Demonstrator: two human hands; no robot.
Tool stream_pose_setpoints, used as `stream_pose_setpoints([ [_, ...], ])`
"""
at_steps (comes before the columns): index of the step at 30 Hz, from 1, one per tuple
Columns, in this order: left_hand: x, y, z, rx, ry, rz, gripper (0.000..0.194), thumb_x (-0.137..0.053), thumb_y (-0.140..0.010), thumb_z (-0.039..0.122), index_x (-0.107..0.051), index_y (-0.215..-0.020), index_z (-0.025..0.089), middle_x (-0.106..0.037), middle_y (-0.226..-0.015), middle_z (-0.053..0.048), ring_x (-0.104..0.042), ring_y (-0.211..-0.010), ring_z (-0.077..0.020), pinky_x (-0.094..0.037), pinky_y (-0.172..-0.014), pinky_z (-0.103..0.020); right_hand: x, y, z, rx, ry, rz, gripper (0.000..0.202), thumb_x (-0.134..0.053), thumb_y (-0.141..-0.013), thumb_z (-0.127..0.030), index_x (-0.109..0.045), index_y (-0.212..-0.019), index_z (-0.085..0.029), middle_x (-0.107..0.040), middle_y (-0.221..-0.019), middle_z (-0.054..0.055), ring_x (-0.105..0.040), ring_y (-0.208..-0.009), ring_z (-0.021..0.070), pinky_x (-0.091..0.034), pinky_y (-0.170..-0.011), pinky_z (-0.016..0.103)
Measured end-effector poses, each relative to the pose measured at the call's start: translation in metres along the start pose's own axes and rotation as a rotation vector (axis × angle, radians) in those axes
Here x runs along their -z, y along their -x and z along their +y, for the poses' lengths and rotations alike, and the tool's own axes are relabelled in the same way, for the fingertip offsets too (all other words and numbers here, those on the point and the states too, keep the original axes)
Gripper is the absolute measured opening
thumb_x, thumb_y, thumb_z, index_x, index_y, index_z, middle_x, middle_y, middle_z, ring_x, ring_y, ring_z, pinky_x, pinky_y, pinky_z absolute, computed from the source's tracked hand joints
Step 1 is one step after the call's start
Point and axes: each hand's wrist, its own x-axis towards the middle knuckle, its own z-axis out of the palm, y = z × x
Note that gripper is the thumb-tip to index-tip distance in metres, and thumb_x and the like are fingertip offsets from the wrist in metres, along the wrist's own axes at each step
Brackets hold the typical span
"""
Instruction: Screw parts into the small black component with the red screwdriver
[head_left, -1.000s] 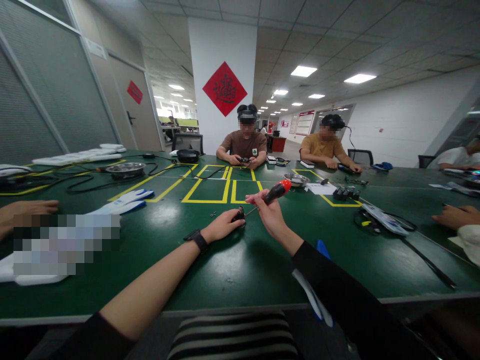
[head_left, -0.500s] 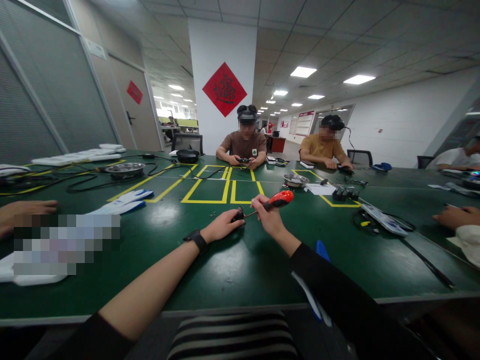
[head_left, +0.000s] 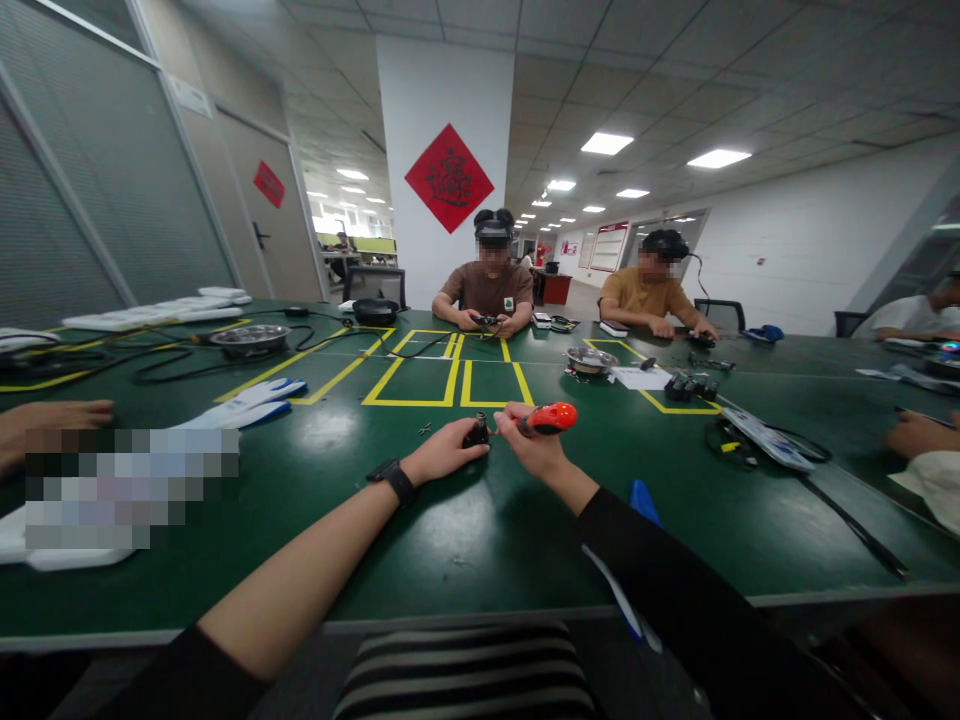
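Observation:
My left hand (head_left: 448,449) is closed on a small black part (head_left: 477,430) with a metal piece on top, holding it upright on the green table (head_left: 390,540). Its exact kind is too small to tell. In my right hand (head_left: 534,443) is a screwdriver (head_left: 553,419) with a red and black handle. The tool lies almost level, its tip end pointing left at the black part's side. My fingers hide most of the shaft, and I cannot tell whether the tip touches. A few small screws (head_left: 425,428) lie left of the black part.
Ahead stands a metal bowl (head_left: 589,361) beside white paper (head_left: 641,378) and several black parts (head_left: 691,387). A blue-handled tool (head_left: 643,502) lies by my right forearm. Cables (head_left: 855,525) run at the right. Two people sit opposite; others' hands show at both sides.
My right hand has come down and slightly left with the screwdriver, which now lies more level and nearer the black part. My left hand has stayed in place.

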Motion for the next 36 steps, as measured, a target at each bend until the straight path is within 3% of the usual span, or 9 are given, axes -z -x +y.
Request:
stream_pose_setpoints([
  [23,0.0007,-0.0011,0.0021,0.01,0.06,-0.011,0.031,-0.046,-0.084,0.037,-0.058,-0.104,0.017,-0.062,-0.104,-0.007,-0.055,-0.092,-0.0198,-0.041,-0.086,-0.031,0.0023,0.0012,-0.0028,-0.023,0.003,0.007,0.035,-0.043,-0.084,-0.04,-0.049,-0.057,-0.019,-0.04,-0.049,-0.005,-0.042,-0.048,0.0098,-0.035,-0.051,0.023],
  [31,0.0022,0.0001,0.0026,0.022,0.033,-0.013,0.037,-0.048,-0.082,0.044,-0.059,-0.103,0.016,-0.063,-0.093,-0.006,-0.055,-0.079,-0.0183,-0.043,-0.073,-0.029,0.0026,0.0015,-0.0044,-0.034,-0.009,0.03,0.035,-0.045,-0.084,-0.038,-0.05,-0.055,-0.018,-0.043,-0.048,-0.005,-0.044,-0.048,0.0095,-0.037,-0.053,0.022],
  [36,0.002,0.0007,0.0025,-0.001,0.015,-0.007,0.036,-0.053,-0.079,0.044,-0.059,-0.101,0.015,-0.062,-0.093,-0.006,-0.055,-0.08,-0.0183,-0.043,-0.074,-0.03,0.0018,0.0016,-0.0045,-0.041,-0.019,0.065,0.035,-0.045,-0.084,-0.037,-0.051,-0.055,-0.019,-0.043,-0.047,-0.005,-0.044,-0.047,0.0098,-0.038,-0.054,0.023],
])
